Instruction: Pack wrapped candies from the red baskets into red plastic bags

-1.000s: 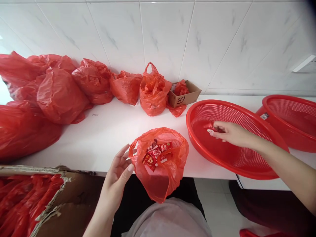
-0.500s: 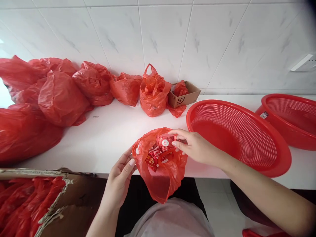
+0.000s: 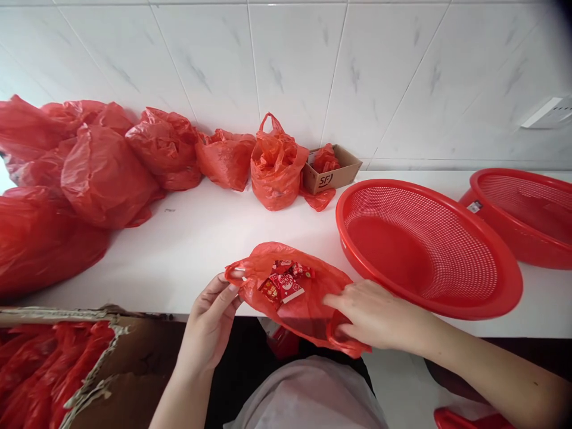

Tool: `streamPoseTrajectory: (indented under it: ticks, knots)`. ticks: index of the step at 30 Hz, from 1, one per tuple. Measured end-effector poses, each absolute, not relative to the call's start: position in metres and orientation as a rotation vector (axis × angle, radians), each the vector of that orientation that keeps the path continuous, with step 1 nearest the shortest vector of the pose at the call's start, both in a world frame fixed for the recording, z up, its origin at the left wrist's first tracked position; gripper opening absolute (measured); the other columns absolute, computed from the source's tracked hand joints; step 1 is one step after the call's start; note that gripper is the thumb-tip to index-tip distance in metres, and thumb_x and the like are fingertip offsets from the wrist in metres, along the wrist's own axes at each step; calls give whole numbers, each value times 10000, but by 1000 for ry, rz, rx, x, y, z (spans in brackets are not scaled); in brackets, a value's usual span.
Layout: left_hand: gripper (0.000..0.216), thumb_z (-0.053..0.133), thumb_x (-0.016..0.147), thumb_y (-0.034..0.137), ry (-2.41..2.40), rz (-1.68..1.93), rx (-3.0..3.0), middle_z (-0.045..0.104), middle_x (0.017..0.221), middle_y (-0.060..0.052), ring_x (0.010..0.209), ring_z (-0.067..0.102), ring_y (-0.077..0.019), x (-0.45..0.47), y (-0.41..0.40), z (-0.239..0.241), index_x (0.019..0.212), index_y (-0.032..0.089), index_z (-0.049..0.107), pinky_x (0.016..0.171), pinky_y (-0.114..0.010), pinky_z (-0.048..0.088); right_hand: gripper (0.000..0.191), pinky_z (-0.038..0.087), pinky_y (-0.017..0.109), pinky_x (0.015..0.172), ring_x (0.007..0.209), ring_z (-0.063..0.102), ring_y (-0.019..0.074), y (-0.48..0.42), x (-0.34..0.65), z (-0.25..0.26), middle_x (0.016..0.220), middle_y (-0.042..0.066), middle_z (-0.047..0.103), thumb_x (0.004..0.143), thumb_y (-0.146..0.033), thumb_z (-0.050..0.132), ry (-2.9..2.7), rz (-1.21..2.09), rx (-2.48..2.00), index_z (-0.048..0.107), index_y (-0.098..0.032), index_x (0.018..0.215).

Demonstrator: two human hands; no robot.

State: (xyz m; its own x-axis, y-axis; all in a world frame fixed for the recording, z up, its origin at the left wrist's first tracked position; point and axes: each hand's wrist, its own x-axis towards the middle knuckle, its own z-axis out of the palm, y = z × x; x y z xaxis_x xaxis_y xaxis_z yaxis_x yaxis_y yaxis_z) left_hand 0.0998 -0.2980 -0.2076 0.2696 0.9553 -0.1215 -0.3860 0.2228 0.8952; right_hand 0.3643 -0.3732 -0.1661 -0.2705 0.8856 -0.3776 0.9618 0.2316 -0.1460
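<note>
A red plastic bag [image 3: 319, 280] is spread wide at the table's front edge, partly overhanging it. Inside lie several small red printed packets [image 3: 285, 282], some with white lettering. My left hand [image 3: 212, 316] pinches the bag's left handle between thumb and fingers. On the other side, my right hand [image 3: 364, 310] is closed on the bag's right handle, its fingers curled over the rim and slightly blurred.
Full red bags [image 3: 107, 173] line the wall from the left. A small cardboard box [image 3: 333, 177] holds a red bundle. Two red plastic baskets [image 3: 465, 256] stand at right. Below left, a torn carton [image 3: 134, 357] contains red bags.
My right hand has moved down and right, from a packet at the bag's mouth to its right handle. The packet is no longer in my fingers, and the bag is stretched wider.
</note>
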Motion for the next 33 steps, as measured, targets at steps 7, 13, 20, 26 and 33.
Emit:
streamPoseTrajectory:
  ticks: [7, 13, 20, 26, 33]
  knots:
    - [139, 715, 773, 242, 769, 1046, 800, 695, 950, -40, 883, 624, -164, 98, -296, -194, 899, 192, 742, 787, -248, 535, 163, 222, 296, 527, 726, 668, 238, -369, 348, -162, 786, 102, 728, 814, -115, 555, 2102, -602, 1631, 706, -170, 795]
    - [212, 725, 734, 191, 699, 1145, 768, 676, 840, -6, 808, 610, -124, 97, -294, -179, 945, 204, 745, 772, -220, 539, 188, 271, 273, 542, 652, 617, 173, -374, 359, -149, 743, 44, 693, 815, -66, 516, 2364, -610, 1732, 657, -176, 756]
    - [475, 630, 770, 109, 611, 1303, 911, 669, 821, 20, 769, 602, -139, 98, -278, -144, 1171, 359, 680, 753, -263, 542, 137, 472, 263, 642, 737, 624, 145, -381, 380, -98, 894, -13, 696, 913, -306, 581, 2920, -141, 2738, 692, -301, 994]
    - [562, 531, 789, 9, 307, 1447, 1202, 672, 798, 5, 753, 582, -124, 101, -260, -95, 1235, 331, 644, 770, -243, 523, 136, 434, 260, 532, 562, 532, 110, -353, 401, -70, 654, -23, 590, 901, -296, 616, 2973, -346, 2980, 735, -267, 960]
    - [554, 514, 842, 45, 386, 1302, 1201, 677, 815, 10, 699, 594, -123, 89, -265, -101, 1288, 365, 591, 660, -238, 538, 161, 463, 218, 526, 563, 547, 81, -340, 409, -76, 711, -13, 614, 901, -295, 631, 2989, -1036, 2935, 739, -244, 1010]
